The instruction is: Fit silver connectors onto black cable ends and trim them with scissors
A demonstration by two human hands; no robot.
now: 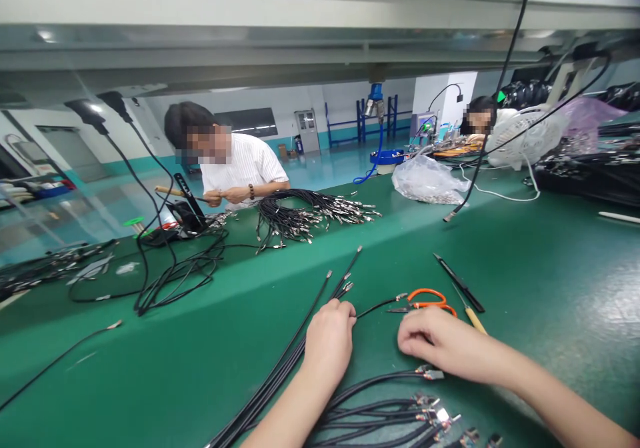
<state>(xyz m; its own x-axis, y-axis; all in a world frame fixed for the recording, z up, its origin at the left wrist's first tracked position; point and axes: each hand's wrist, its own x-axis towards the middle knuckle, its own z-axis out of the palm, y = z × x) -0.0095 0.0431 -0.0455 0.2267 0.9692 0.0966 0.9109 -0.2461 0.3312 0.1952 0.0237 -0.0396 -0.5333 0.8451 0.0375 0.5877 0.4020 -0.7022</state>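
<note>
My left hand point(330, 341) is closed around a black cable point(376, 307), whose metal-tipped end sticks out to the right of the fingers. Beside and under that hand runs a bundle of long black cables point(280, 375), with metal connectors at the far ends. My right hand point(437, 343) has its fingers curled in; whether anything is inside them is hidden. Just beyond it lie scissors with orange handles point(427, 293), partly covered by the hand. More black cables point(370, 411) with metal connectors and bared copper-coloured wires lie in front of me, between my forearms.
A tool with a yellow handle point(475, 320) and a black pen-like tool point(460, 283) lie to the right. Across the bench, a co-worker point(245, 161) handles something beside a cable pile point(295, 211). A loose cable point(505, 81) hangs down near a plastic bag point(427, 178) and a fan point(525, 135).
</note>
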